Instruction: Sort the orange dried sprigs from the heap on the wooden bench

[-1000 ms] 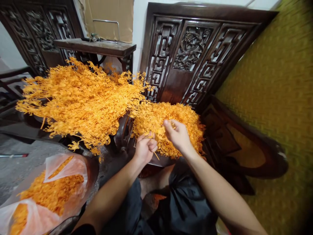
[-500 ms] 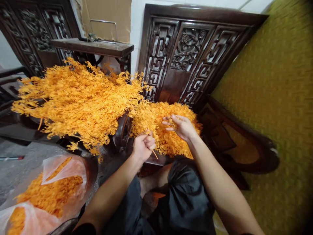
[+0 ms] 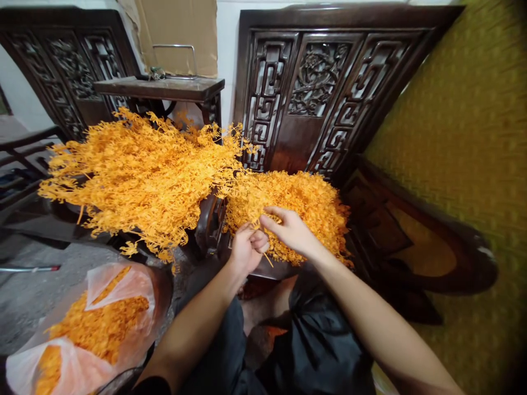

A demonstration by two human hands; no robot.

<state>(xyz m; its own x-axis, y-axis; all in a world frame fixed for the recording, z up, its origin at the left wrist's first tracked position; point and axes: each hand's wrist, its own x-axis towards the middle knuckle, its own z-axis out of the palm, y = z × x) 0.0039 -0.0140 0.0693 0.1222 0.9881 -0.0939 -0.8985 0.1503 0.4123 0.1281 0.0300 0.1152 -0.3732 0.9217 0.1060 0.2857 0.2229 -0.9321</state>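
My left hand point(image 3: 248, 248) is closed around a thin orange stem point(image 3: 268, 260), whose lower end sticks out below the fist. Just to the right and slightly higher is my right hand point(image 3: 293, 233), its thumb and index finger stretched towards the top of the left fist with a gap between them. Its other fingers are mostly hidden. Behind both hands spreads a heap of small orange artificial flowers point(image 3: 317, 206) on a dark wooden seat. A larger bunch of orange flower sprays point(image 3: 135, 170) lies to the left, its stems overlapping the heap.
A translucent plastic bag point(image 3: 142, 285) with loose orange pieces point(image 3: 99, 329) stands at lower left. Dark carved chair backs point(image 3: 302, 137) rise behind, with a small wooden stand point(image 3: 164, 88) between them. On the right are a curved wooden armrest point(image 3: 473, 269) and a yellow-green woven surface point(image 3: 465, 137).
My right hand has moved left and down, close to the left fist, and its fingers are less spread. The left hand keeps its grip on the stem. The view has shifted slightly.
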